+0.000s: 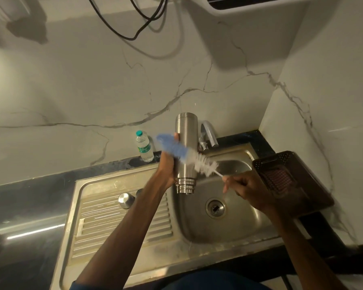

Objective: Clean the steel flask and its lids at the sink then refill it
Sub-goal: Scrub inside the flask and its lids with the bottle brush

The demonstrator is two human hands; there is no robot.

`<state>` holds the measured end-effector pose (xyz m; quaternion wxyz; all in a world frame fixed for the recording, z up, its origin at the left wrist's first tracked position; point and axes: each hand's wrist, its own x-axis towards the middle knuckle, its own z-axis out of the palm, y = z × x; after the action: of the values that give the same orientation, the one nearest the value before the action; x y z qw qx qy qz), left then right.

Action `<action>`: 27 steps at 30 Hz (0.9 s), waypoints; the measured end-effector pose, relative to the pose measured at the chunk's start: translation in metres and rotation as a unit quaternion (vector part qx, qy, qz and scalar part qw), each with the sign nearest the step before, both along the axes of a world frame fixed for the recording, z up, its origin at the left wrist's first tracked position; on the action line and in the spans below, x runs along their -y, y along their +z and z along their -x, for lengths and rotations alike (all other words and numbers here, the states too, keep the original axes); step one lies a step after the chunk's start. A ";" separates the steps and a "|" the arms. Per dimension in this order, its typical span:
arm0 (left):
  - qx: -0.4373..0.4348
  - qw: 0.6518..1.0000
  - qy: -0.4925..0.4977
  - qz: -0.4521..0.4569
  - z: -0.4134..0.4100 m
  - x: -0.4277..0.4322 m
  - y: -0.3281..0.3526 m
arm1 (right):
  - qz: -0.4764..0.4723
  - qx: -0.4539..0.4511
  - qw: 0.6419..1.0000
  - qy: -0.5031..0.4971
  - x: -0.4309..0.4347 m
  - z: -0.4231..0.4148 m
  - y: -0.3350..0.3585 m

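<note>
Low in the frame, two bare forearms reach up over the steel sink [197, 258]. On its ribbed drainboard at centre left stands a round steel lid [126, 200]. A smaller piece [138, 191] sits just beside it, partly hidden by the left forearm.

Over the basin at mid-frame, the right hand [246, 186] has its fingers curled around the thin handle of a bottle brush [189, 156]. The brush's white and blue bristles are blurred and lie slanted across the outside of the steel flask [186, 132].

The left hand [166, 166] grasps the flask around its body and holds it upside down, with the threaded mouth pointing at the basin.

Behind the flask is the tap [208, 132]. A brown perforated basket [281, 178] sits at the right. Left of the flask, a plastic water bottle [144, 146] stands on the dark counter [29, 195] against the marble wall.
</note>
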<state>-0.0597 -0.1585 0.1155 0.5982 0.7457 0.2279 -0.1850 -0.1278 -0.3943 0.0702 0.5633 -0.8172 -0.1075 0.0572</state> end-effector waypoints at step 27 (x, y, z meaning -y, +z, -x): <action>0.063 0.957 -0.061 0.275 0.016 -0.007 -0.013 | 0.042 0.000 0.996 -0.076 0.001 -0.014 -0.004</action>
<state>-0.0758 -0.1517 0.1020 0.7808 0.5751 0.0844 -0.2292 -0.1134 -0.3955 0.0659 0.5312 -0.8460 -0.0428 0.0184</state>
